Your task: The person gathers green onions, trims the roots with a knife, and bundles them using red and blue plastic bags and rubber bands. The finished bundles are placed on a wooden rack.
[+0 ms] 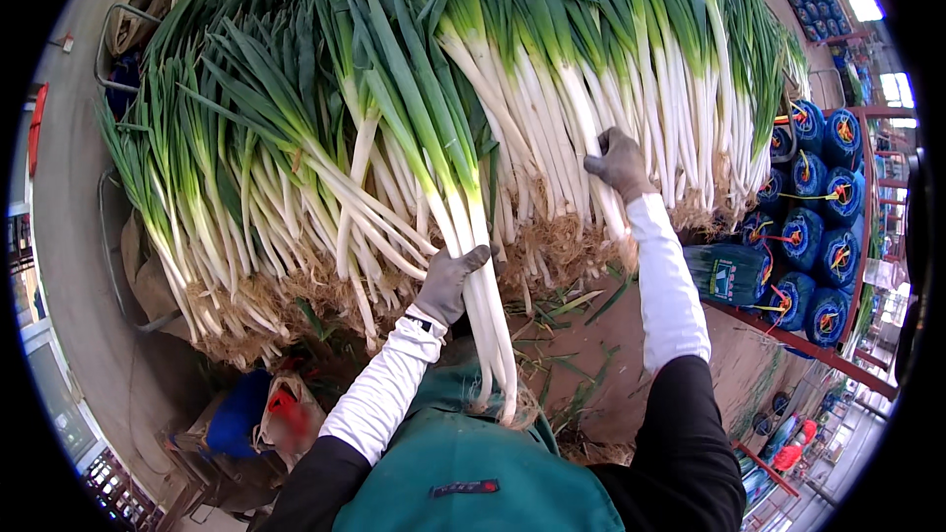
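Note:
My left hand point(446, 282), in a grey glove, grips a few long green onions point(473, 266) by their white shanks. Their roots hang down in front of my green apron point(480, 473), and their green leaves reach up over the pile. To the right, my gloved right hand point(621, 165) is closed around the white shank of another green onion point(579, 100) at the front of the heap. That one still lies among the others, its root end pointing towards me. A wide pile of green onions point(680, 96) spreads before me, white ends and brown roots point(550, 244) facing my body.
On the right, blue-wrapped bundles point(805, 229) tied with coloured string sit stacked in a red metal frame point(861, 251). Cut green leaves point(569, 362) litter the brown floor below the pile. A bent metal rail point(111, 251) stands at the left, above a blue object point(238, 414).

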A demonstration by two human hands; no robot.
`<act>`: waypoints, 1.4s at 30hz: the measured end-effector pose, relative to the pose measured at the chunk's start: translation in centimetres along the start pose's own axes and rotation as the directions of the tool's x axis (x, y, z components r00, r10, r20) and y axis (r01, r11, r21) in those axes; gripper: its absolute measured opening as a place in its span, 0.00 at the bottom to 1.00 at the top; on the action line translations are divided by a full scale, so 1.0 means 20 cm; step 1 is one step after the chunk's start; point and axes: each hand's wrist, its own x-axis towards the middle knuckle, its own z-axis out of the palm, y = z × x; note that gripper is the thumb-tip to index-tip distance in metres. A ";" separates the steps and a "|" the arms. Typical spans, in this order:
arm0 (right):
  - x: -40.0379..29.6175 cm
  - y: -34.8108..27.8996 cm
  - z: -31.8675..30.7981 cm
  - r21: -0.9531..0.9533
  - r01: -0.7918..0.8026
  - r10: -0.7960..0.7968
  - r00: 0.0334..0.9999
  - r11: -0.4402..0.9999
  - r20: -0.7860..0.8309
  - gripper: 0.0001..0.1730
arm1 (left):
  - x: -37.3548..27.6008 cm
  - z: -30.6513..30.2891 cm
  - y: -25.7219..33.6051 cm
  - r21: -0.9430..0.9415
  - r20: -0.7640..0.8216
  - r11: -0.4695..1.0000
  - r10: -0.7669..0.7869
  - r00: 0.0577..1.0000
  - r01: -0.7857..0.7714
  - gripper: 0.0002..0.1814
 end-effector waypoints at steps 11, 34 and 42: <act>-0.80 -0.04 0.15 0.656 0.089 -0.131 0.991 0.750 0.015 0.45 | 0.09 0.00 -0.09 0.203 0.051 0.978 0.034 0.998 -0.043 0.25; 0.10 0.01 0.25 -0.102 -0.148 0.121 0.965 0.984 -0.233 0.36 | -0.26 -0.02 -0.01 -0.093 -0.019 0.994 0.053 0.998 -0.055 0.29; -0.13 -0.01 0.18 0.324 0.037 -0.024 0.999 0.945 -0.044 0.32 | -0.13 -0.05 0.08 0.208 -0.068 0.978 0.025 0.997 -0.011 0.27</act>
